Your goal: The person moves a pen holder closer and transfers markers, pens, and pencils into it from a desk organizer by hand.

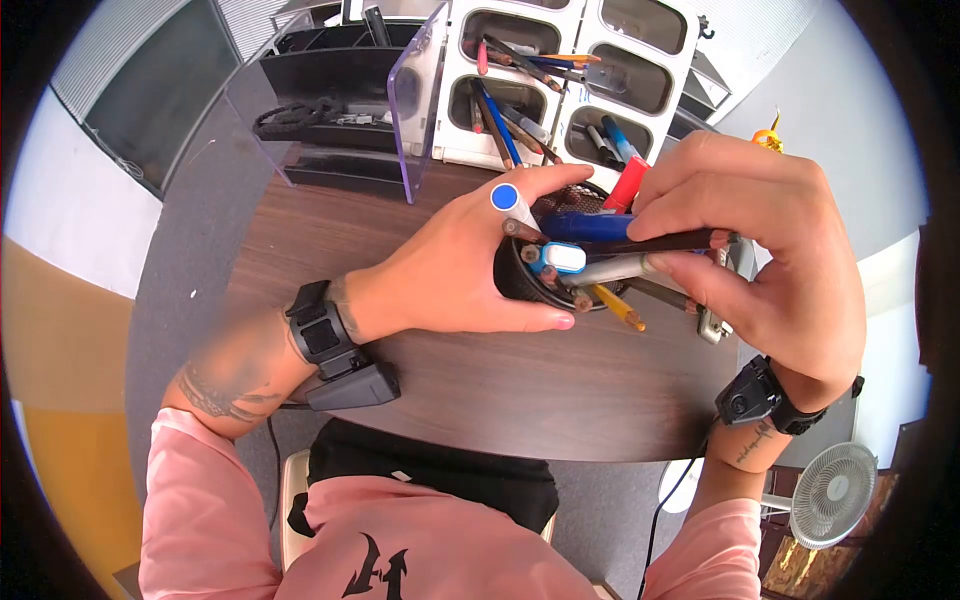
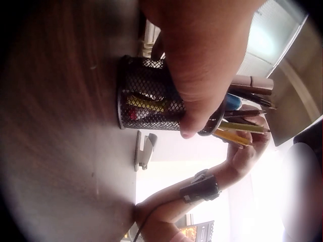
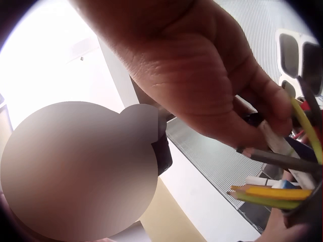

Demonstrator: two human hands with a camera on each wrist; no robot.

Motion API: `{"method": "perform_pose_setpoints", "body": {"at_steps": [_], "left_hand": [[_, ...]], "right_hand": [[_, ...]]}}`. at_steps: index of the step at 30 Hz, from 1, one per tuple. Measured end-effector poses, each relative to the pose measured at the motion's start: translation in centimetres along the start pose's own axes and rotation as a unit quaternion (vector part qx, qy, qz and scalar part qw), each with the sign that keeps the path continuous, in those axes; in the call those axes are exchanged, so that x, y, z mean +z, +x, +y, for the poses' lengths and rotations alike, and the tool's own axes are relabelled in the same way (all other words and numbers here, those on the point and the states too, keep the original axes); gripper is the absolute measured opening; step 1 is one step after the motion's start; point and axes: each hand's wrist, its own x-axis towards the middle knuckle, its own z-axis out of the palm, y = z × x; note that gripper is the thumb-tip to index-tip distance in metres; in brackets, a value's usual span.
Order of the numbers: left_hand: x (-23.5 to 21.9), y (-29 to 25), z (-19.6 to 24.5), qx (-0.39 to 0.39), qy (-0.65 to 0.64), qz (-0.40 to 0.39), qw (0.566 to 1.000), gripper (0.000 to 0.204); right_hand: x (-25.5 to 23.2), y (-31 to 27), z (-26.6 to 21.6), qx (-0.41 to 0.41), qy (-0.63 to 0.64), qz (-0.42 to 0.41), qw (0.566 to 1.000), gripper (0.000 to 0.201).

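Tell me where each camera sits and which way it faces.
Head: worn there, facing forward and down at the round black mesh cup; left hand, right hand, pink sleeves show.
Left wrist: worn there, facing across the cup; both hands show.
Right wrist: worn there, facing slim yellow wooden pencils; right hand shows large.
Head and left wrist share the cup.

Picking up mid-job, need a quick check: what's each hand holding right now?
Left hand: closed around the black mesh pen cup.
Right hand: pinching a pale pen; can't tell if the dark pencil too.
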Motion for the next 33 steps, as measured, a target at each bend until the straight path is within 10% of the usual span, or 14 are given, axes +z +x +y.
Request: {"method": "perform_pose_setpoints", "body": {"at_steps": [11, 22, 33], "left_hand": [[-0.2, -0.1, 0.6, -0.008, 0.011, -0.004, 1.0, 0.099], [0.0, -0.2, 0.1, 0.004, -0.024, 0.005, 1.0, 0.096], [0.0, 0.0, 0.1, -0.013, -0.065, -0.005, 0.998, 0.091]], "right_hand": [[0.4, 0.3, 0.5, 0.017, 0.061, 0.027, 0.998, 0.029], [-2.7, -2.7, 1.4, 0.015, 0.102, 0.228, 0.968, 0.02], [1.0, 0.7, 0.4, 0.083, 0.122, 0.132, 0.98, 0.021]]}}
